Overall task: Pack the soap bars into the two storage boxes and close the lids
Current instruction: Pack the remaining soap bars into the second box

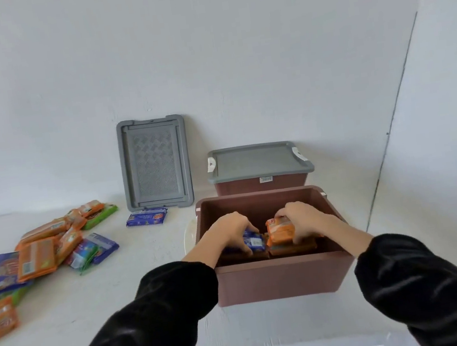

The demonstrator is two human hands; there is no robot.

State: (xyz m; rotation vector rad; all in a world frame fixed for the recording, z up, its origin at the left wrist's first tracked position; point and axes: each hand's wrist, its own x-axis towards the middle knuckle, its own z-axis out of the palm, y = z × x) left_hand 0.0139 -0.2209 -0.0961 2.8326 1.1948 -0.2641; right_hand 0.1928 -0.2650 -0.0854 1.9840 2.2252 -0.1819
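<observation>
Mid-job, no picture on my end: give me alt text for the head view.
Both hands are inside the open brown box: the left hand grips a blue soap bar, the right hand an orange soap bar. Behind it a second box is lidded; a loose grey lid leans on the wall; unpacked bars lie at left.

Soap bars (289, 247) stacked in the open brown box (279, 279); second box (238, 188) lidded behind, loose bars (37, 256) left
</observation>
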